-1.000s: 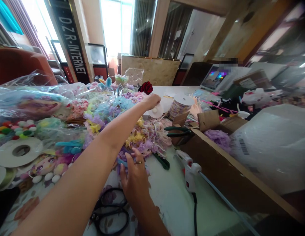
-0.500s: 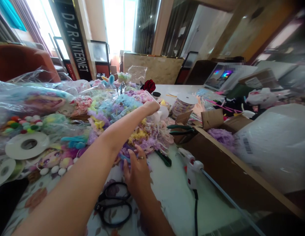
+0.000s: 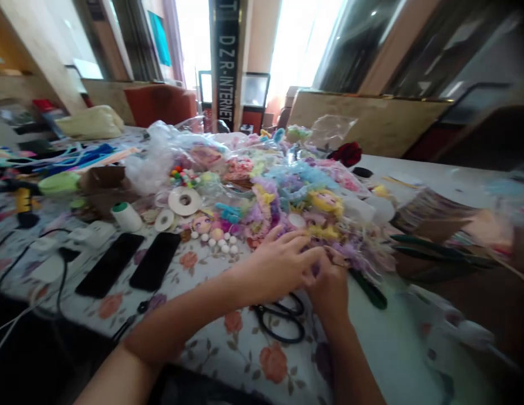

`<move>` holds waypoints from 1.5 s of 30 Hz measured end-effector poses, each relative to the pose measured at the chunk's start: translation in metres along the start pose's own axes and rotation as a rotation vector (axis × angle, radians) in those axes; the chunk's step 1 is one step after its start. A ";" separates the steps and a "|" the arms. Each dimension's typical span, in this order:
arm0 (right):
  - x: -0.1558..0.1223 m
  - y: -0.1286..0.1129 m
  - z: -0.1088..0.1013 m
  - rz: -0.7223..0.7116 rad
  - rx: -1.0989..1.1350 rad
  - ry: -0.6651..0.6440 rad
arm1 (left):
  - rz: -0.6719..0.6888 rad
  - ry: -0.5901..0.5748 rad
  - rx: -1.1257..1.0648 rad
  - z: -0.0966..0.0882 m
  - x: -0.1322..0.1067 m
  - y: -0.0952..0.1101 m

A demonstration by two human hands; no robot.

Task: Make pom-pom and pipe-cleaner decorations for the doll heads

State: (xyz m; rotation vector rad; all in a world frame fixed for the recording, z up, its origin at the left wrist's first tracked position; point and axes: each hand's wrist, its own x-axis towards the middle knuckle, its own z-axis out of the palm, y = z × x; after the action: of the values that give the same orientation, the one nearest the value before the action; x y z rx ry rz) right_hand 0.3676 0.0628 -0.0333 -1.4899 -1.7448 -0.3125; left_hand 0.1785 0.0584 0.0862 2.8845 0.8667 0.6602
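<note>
My left hand [image 3: 278,264] and my right hand [image 3: 331,284] meet at the near edge of a heap of pastel lace and plush trims [image 3: 287,197]. My right hand, with a ring on one finger, has its fingers curled into a purple lace piece [image 3: 354,253]. The left hand's fingers are stretched out and reach the same spot; motion blur hides whether they grip it. Black scissors [image 3: 282,320] lie on the floral tablecloth [image 3: 228,349] right under both hands.
Two black phones [image 3: 110,264] [image 3: 156,260] lie at the left, beside a white power strip [image 3: 90,233] and a thread spool [image 3: 126,216]. A ribbon reel [image 3: 184,201] sits by the heap. Green pliers [image 3: 434,253] and a green-handled tool [image 3: 369,289] lie at the right.
My left arm has pulled back from the far white reel and its hand now joins the right hand at the heap's near edge. The view has swung left, showing the phones.
</note>
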 end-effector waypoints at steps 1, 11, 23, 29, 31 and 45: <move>0.001 -0.001 0.000 -0.009 -0.014 0.019 | -0.118 0.007 -0.010 -0.007 -0.035 -0.005; 0.001 -0.004 0.004 -0.027 -0.033 0.081 | -1.009 0.373 0.178 -0.022 -0.270 -0.094; -0.009 0.005 0.005 0.095 -0.051 0.086 | -0.871 0.071 0.099 -0.005 -0.250 -0.116; -0.010 0.005 0.006 0.120 -0.021 0.066 | -0.896 0.200 0.168 -0.010 -0.253 -0.113; -0.009 0.004 0.005 0.133 -0.011 0.055 | -0.955 0.237 0.166 -0.018 -0.254 -0.109; -0.010 0.004 0.004 0.142 -0.009 0.048 | -1.270 0.440 0.073 0.002 -0.271 -0.063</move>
State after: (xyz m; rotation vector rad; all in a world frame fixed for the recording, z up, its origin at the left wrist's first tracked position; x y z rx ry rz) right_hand 0.3695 0.0589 -0.0439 -1.5901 -1.5924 -0.2805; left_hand -0.0563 -0.0346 -0.0304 1.5841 2.3700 1.0025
